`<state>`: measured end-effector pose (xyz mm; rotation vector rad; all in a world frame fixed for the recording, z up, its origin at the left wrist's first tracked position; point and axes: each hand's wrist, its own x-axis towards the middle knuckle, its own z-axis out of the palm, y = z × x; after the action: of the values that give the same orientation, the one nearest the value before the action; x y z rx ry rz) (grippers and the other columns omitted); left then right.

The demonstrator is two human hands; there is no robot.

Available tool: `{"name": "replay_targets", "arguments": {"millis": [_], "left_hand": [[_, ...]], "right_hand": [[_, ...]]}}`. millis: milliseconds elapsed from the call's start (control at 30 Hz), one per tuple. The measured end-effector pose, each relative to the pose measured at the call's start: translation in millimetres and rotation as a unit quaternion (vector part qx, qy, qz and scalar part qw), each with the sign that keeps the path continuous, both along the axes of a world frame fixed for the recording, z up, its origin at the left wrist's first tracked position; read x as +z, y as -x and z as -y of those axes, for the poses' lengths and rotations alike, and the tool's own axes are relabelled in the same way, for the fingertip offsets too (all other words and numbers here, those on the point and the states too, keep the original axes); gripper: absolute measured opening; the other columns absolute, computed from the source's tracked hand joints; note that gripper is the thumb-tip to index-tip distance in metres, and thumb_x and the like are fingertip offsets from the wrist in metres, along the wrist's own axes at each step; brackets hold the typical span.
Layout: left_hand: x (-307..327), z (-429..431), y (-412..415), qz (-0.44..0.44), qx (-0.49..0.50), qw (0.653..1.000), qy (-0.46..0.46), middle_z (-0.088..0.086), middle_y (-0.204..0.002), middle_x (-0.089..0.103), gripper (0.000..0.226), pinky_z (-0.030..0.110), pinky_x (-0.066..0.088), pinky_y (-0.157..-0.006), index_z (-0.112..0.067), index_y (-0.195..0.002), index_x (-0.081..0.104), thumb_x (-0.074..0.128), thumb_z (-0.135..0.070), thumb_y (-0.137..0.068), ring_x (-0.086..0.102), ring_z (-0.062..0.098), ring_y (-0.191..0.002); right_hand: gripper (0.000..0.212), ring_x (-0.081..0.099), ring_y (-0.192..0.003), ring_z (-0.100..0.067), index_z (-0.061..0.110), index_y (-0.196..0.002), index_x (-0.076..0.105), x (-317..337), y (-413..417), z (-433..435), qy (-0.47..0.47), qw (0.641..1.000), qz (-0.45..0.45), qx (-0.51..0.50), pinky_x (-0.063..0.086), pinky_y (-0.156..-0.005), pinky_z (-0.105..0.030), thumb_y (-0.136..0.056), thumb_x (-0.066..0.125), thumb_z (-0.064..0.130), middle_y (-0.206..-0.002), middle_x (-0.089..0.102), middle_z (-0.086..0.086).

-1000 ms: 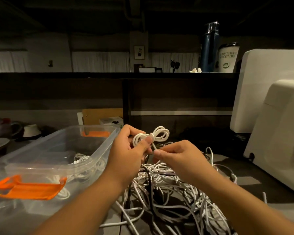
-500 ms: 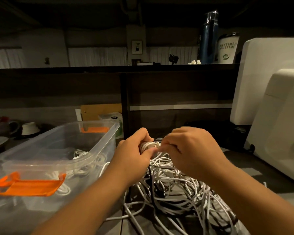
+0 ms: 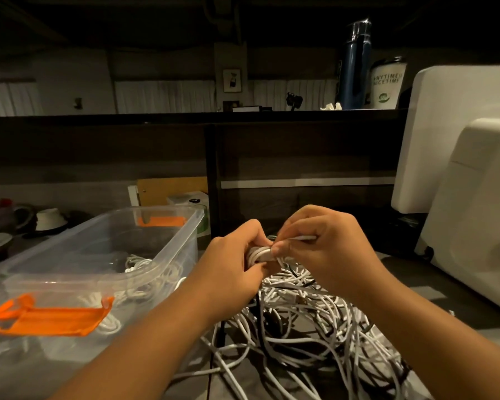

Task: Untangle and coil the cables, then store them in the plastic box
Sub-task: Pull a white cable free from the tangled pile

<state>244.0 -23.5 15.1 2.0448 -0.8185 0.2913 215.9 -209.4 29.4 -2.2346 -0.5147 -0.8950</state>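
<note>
The left grip (image 3: 231, 267) is curled round a small coil of white cable (image 3: 259, 253), with fingers and thumb clamped across its turns so the loops cannot spring apart while the tail is dealt with. The right grip (image 3: 326, 249) pinches that cable's free end (image 3: 302, 237) between thumb and fingers just beside the coil, holding it taut and roughly level. Judging from this, the end is being wrapped round the bundle or tucked through it to lock it. Both hands are raised above the tangled pile (image 3: 315, 324) of white cables, with a few dark ones among them, that sprawls over the surface (image 3: 451, 290). This lets the coil be worked clear of the mess below, though I cannot tell whether a strand from the pile runs up to it. The plastic box (image 3: 185, 241) stands open just to the left of the left grip, near enough for a short drop. Its orange latch (image 3: 49, 314) is swung outward at the near end, and a few coiled cables (image 3: 137, 262) already lie inside. Given the size of the pile, most of the job appears to remain.
</note>
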Motion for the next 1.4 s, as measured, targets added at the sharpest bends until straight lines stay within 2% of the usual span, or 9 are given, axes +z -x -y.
{"name": "replay_targets", "arguments": {"millis": [100,233,367,600,800,967,1133,1267,1400], "left_hand": [[-3,3,-4,-0.051,0.034,0.996,0.064,0.008,-0.084,0.071,0.023,0.051,0.058,-0.063,-0.027,-0.085,0.056,0.07,-0.01,-0.09,0.068,0.031,-0.072],[-5,9,-5,-0.094,0.062,0.988,0.11,0.004,-0.08,0.074,0.012,0.03,0.049,-0.055,-0.016,-0.091,0.057,0.066,-0.01,-0.095,0.064,0.014,-0.058],[0,12,-1,-0.122,0.074,0.978,0.152,0.006,-0.076,0.075,0.007,0.019,0.046,-0.047,-0.012,-0.096,0.058,0.064,-0.008,-0.097,0.063,0.008,-0.051],[2,18,9,-0.119,0.067,0.969,0.207,0.003,-0.074,0.074,0.009,0.02,0.049,-0.049,-0.011,-0.099,0.058,0.065,-0.016,-0.097,0.065,0.011,-0.053],[-1,16,11,-0.066,0.068,0.977,0.189,-0.002,-0.075,0.073,0.012,0.026,0.056,-0.053,-0.015,-0.097,0.057,0.068,-0.017,-0.096,0.071,0.014,-0.06],[-2,13,14,-0.05,0.068,0.982,0.167,0.002,-0.077,0.071,0.012,0.024,0.056,-0.052,-0.016,-0.096,0.055,0.067,-0.014,-0.097,0.071,0.014,-0.06],[-1,10,15,-0.025,0.045,0.992,0.112,0.005,-0.071,0.07,0.014,0.033,0.061,-0.057,-0.021,-0.102,0.056,0.067,-0.017,-0.096,0.071,0.015,-0.059],[1,7,11,0.008,0.041,0.996,0.077,0.003,-0.076,0.069,0.029,0.021,0.056,-0.055,-0.032,-0.113,0.064,0.06,-0.007,-0.098,0.07,0.011,-0.06],[4,4,7,0.004,0.047,0.997,0.056,0.001,-0.08,0.069,0.024,0.019,0.054,-0.053,-0.031,-0.105,0.068,0.062,-0.009,-0.098,0.07,0.011,-0.058]], "right_hand": [[0.022,0.062,-0.087,-0.003,0.03,-0.081,0.08,-3,-3,-1,0.019,0.999,0.038,-0.033,0.053,-0.072,-0.021,-0.076,0.072,0.05,-0.091,0.063,0.022],[0.022,0.049,-0.099,-0.005,0.031,-0.081,0.078,-3,-5,-2,0.041,0.994,0.071,-0.073,0.041,-0.082,-0.02,-0.081,0.063,0.048,-0.092,0.061,0.026],[0.011,0.045,-0.108,-0.008,0.03,-0.084,0.078,-13,-7,-12,0.034,0.993,0.083,-0.076,0.047,-0.09,-0.041,-0.084,0.072,0.039,-0.1,0.061,0.024],[0.007,0.036,-0.115,-0.005,0.034,-0.085,0.078,-13,0,-17,-0.031,0.988,0.09,-0.121,0.043,-0.096,-0.049,-0.087,0.072,0.036,-0.105,0.054,0.028],[0.02,0.038,-0.124,-0.005,0.046,-0.073,0.066,-10,-1,-19,-0.113,0.99,-0.006,-0.083,0.041,-0.106,-0.042,-0.089,0.073,0.036,-0.113,0.055,0.03],[0.013,0.034,-0.134,-0.002,0.034,-0.077,0.076,-6,4,-17,-0.145,0.986,-0.074,-0.021,0.032,-0.09,-0.012,-0.089,0.072,0.031,-0.129,0.054,0.029],[0.014,0.034,-0.134,0.002,0.035,-0.075,0.076,-4,3,-14,-0.116,0.989,-0.095,0.005,0.031,-0.095,-0.014,-0.088,0.072,0.031,-0.128,0.055,0.033],[0.007,0.035,-0.131,0.003,0.037,-0.08,0.076,-1,3,-11,-0.083,0.994,-0.075,-0.009,0.029,-0.101,-0.015,-0.086,0.073,0.036,-0.123,0.058,0.033],[0.006,0.036,-0.126,0.0,0.042,-0.078,0.071,0,2,-10,-0.038,0.998,-0.031,-0.036,0.036,-0.109,-0.037,-0.084,0.069,0.046,-0.117,0.059,0.033]]}}
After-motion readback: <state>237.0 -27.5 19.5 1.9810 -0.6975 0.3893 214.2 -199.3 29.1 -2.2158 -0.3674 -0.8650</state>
